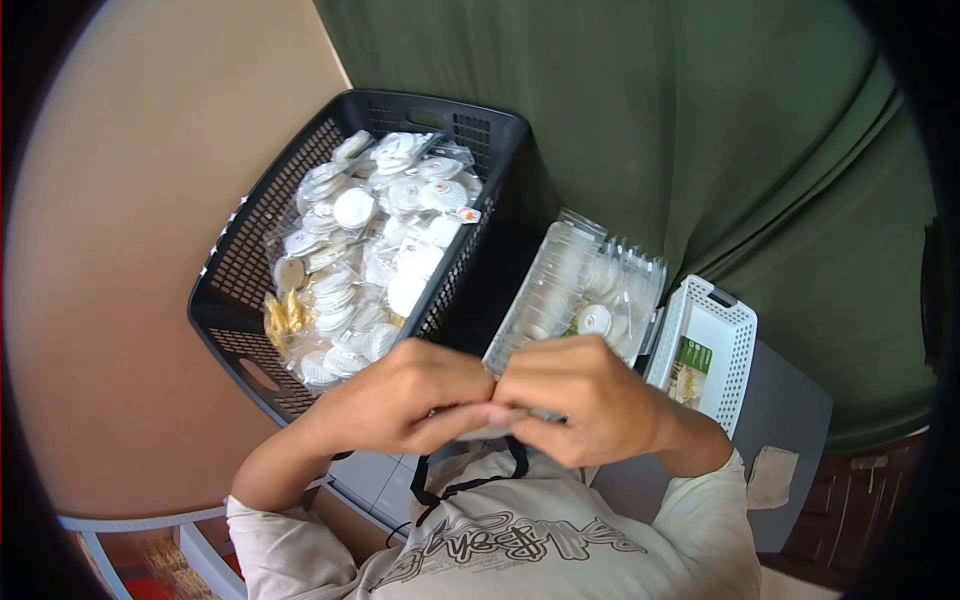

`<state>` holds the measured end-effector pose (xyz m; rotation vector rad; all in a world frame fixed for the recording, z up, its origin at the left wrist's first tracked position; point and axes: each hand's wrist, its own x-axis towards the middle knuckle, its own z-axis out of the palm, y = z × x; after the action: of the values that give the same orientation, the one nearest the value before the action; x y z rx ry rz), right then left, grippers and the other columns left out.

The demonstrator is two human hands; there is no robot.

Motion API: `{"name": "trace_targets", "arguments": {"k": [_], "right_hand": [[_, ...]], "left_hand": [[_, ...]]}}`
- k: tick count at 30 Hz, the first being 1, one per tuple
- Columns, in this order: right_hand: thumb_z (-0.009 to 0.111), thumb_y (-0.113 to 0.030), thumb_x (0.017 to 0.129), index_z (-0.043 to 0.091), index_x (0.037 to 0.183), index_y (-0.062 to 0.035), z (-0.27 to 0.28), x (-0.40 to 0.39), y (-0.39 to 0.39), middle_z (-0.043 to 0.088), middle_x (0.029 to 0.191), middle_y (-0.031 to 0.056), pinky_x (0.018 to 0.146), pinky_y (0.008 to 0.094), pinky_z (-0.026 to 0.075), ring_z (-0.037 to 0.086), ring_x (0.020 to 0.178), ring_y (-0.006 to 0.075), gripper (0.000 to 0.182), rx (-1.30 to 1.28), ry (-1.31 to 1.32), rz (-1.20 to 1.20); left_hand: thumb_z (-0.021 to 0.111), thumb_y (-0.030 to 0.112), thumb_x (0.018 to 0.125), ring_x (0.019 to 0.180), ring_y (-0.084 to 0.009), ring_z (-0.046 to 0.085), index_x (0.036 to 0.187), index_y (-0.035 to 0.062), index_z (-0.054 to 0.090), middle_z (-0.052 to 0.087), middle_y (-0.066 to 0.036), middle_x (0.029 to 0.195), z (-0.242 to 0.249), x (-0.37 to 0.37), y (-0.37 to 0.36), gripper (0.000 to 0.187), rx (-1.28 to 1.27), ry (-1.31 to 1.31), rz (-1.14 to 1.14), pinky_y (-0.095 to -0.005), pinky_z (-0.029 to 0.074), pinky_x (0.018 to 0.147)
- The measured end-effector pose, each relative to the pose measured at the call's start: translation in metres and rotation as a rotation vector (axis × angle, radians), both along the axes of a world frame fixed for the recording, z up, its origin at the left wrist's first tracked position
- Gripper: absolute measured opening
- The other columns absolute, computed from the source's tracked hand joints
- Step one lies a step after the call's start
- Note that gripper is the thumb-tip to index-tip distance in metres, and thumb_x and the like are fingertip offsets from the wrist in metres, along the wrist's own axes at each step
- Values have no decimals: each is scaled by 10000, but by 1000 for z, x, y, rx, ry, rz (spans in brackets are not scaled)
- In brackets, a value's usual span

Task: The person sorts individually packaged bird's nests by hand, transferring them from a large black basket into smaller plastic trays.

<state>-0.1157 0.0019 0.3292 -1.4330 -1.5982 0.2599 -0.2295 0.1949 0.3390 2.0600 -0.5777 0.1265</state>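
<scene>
My left hand [405, 397] and my right hand [585, 402] meet in front of my chest, fingers bent and pinched together. Between them, a small pale edge shows below the fingers; what it belongs to is mostly hidden. Beyond my left hand, a black basket [520, 150] holds many clear packets of white round pieces [355, 208]. Just past my right hand lies a clear container [545, 285] with rows of clear packets in it.
A white perforated basket [745, 345] with a green printed card [694, 355] stands at the right on a grey surface [790, 400]. A beige cloth [772, 477] lies near its edge. Green curtain [600, 110] hangs behind. A blue-grey frame [205, 555] is at lower left.
</scene>
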Motion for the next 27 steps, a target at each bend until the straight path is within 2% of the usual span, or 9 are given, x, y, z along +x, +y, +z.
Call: {"name": "trace_targets", "arguments": {"k": [2, 3, 4, 8, 12, 15, 17, 21, 27], "right_hand": [[696, -89, 851, 575, 791, -31, -12, -10, -7, 562, 713, 107, 581, 413, 488, 612, 657, 295, 147, 2, -42, 78], [681, -85, 854, 576, 798, -32, -17, -16, -12, 560, 729, 101, 581, 406, 496, 607, 670, 279, 130, 4, -61, 117], [659, -92, 859, 582, 825, -30, -21, -21, -18, 555, 771, 84, 585, 378, 519, 599, 714, 238, 104, -35, -118, 162], [648, -120, 858, 604, 910, -26, -24, -35, -37, 546, 804, 60, 589, 325, 551, 597, 791, 200, 116, -126, -172, 202], [649, -117, 846, 608, 923, -27, -24, -34, -48, 543, 817, 48, 579, 308, 551, 582, 801, 185, 125, -164, -199, 194], [653, -118, 832, 610, 922, -35, -22, -27, -58, 538, 833, 39, 571, 293, 550, 562, 807, 174, 130, -174, -236, 190], [705, -136, 784, 615, 873, -83, -27, -28, -65, 480, 813, 11, 512, 266, 505, 526, 762, 158, 138, -180, -230, 146], [707, -138, 773, 625, 892, -83, -32, -26, -75, 492, 828, 12, 512, 265, 503, 528, 764, 159, 155, -160, -211, 106], [734, -197, 868, 645, 851, -87, -34, -12, -91, 536, 775, 5, 515, 278, 513, 551, 728, 166, 142, -276, -203, 115]], "left_hand": [[689, 128, 954, 548, -330, 560, 732, -4, 590, 543, -128, 624, -7, -8, -3, 277, 18, 29, -123, -438, 429, 522], [681, 128, 959, 554, -317, 576, 780, -1, 625, 547, -118, 625, -9, -11, 1, 228, 61, 85, -247, -423, 447, 517], [686, 135, 956, 549, -308, 580, 793, 2, 627, 547, -111, 620, -15, -16, 0, 219, 40, 85, -277, -416, 453, 507], [697, 169, 949, 508, -270, 578, 798, 9, 583, 553, -86, 613, -15, -33, -10, 248, 124, 136, -360, -402, 446, 459], [685, 180, 958, 508, -267, 574, 852, 12, 585, 523, -74, 614, -6, -28, -10, 222, 222, 195, -458, -394, 442, 457], [683, 179, 959, 521, -265, 582, 861, 7, 583, 527, -71, 633, -7, -29, -3, 223, 202, 198, -444, -397, 453, 465], [702, 155, 946, 521, -241, 582, 859, 15, 608, 534, -56, 632, -7, -28, -5, 189, 207, 190, -458, -376, 450, 462], [721, 117, 927, 520, -222, 578, 852, 21, 634, 538, -45, 628, -13, -28, -7, 150, 164, 167, -441, -362, 449, 463], [695, 161, 935, 574, -238, 629, 873, 7, 642, 589, -77, 688, -28, -30, -16, 174, 189, 164, -377, -375, 496, 473]]}}
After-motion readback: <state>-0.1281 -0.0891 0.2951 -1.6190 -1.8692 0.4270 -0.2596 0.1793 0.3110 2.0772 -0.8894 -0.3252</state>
